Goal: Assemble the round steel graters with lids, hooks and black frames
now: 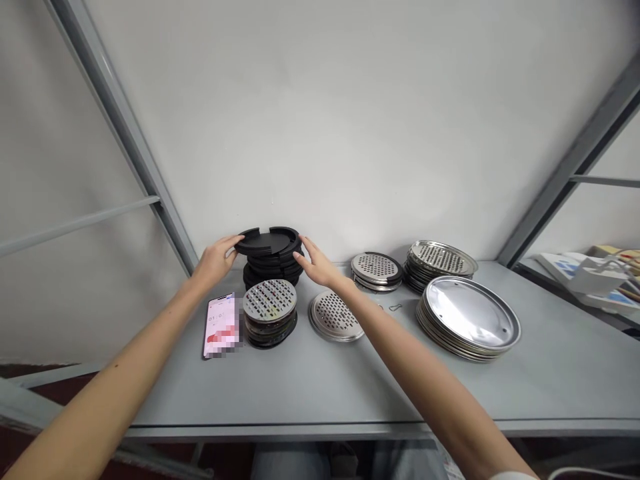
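Observation:
A black round base (267, 243) with a raised, notched rim sits offset at the top of a stack of similar black bases (273, 272). My left hand (218, 259) pinches its left edge, fingers above and thumb lower. At the right edge, my right hand (319, 264) holds the rim between fairly straight fingers and a thumb. In front of the stack stands a pile of perforated metal grater discs (270, 301). Another round grater plate (334, 315) lies flat near my right forearm, which partly covers it.
A phone (220, 325) showing a timer lies at the left. Toward the right are a grater with a black rim (376, 267), a stack of grater plates (442, 257), shiny metal lids (473, 313) and a small metal clip (395, 307). A wall (320, 133) rises behind the table (300, 393).

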`<state>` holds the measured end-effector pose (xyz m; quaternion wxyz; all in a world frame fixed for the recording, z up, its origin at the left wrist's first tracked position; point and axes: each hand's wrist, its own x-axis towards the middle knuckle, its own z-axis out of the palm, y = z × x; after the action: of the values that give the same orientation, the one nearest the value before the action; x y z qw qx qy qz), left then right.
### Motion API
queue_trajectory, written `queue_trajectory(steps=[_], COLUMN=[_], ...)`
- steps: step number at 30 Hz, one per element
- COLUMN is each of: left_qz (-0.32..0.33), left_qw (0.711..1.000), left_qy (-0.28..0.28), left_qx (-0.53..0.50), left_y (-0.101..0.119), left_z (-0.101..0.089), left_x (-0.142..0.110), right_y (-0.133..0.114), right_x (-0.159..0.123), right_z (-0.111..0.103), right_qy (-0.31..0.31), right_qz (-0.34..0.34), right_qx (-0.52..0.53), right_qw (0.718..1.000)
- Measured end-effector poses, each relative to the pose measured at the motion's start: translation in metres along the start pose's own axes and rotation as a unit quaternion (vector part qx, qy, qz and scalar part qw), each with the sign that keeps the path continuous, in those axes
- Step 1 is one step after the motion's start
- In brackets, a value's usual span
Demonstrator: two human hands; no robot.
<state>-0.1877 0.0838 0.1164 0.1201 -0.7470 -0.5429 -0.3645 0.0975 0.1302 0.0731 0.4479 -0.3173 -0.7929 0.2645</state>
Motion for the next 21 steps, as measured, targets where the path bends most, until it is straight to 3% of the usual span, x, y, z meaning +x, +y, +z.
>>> queue_trajectory(steps=[4,8,14,17,21], left_qz=[-0.032,-0.071,-0.083,-0.082,-0.045], left_qw=[0.996,0.985,0.979,0.974,0.984], left_qy=[-0.061,-0.076,-0.092,-0.1,-0.119], left_qx=[-0.057,-0.135,-0.165,-0.184,-0.125], left_y=[0.002,0.013,0.024,0.016,0.009], left_z=[0.006,0.007,0.009,0.003,-0.015], left_x=[0.003,0.006,0.01,0.012,0.014], right_y=[0.006,0.007,0.005,0.005,0.005], right_x=[0.007,0.008,0.009,0.009,0.009], right_z=[0.007,0.011,0.013,0.013,0.012], right_qy=[0.001,0.007,0.028,0.029,0.024], right_qz=[0.016,0.031,0.035,0.033,0.04], right_qx=[0.017,0.024,0.033,0.038,0.036], right_qw=[1.0,0.999,0.998,0.998,0.998])
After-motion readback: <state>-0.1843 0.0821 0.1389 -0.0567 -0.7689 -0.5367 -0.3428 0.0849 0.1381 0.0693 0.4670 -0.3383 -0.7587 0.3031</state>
